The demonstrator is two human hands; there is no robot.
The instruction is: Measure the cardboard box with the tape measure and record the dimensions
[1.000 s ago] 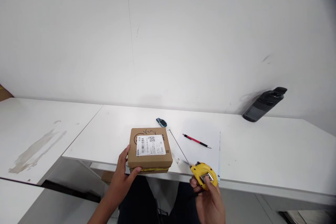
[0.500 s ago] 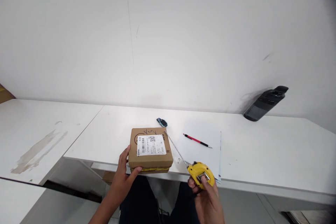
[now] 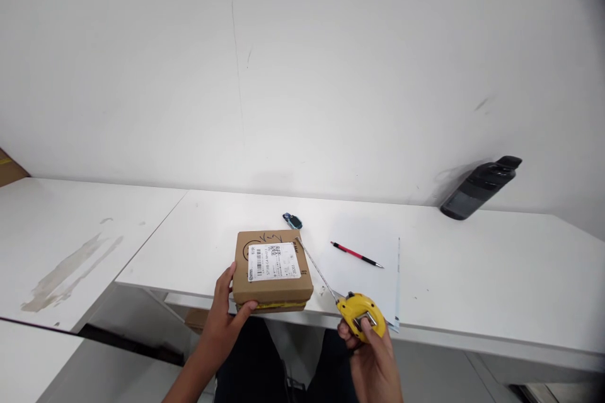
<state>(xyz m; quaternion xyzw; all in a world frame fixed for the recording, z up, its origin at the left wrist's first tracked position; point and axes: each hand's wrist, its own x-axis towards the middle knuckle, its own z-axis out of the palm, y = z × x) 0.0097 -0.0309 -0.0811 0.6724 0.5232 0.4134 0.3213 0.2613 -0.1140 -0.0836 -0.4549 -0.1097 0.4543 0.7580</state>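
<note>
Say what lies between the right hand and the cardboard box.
The head view shows the yellow tape measure in the right hand, its blade slanting over the white table toward the cardboard box.

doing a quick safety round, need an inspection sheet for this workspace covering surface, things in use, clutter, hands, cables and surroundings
Surface: white desk, a few small specks; brownish stain on the adjoining top.
Things in use: cardboard box; yellow tape measure, blade drawn out towards the box's far right corner.
Clutter: red-black pen on paper; small dark object behind the box, unclear what.
Hands: left hand holds the box, right hand the tape measure.
Cables: nothing seen.
Surroundings: marked white wall, black bottle near it.
</note>
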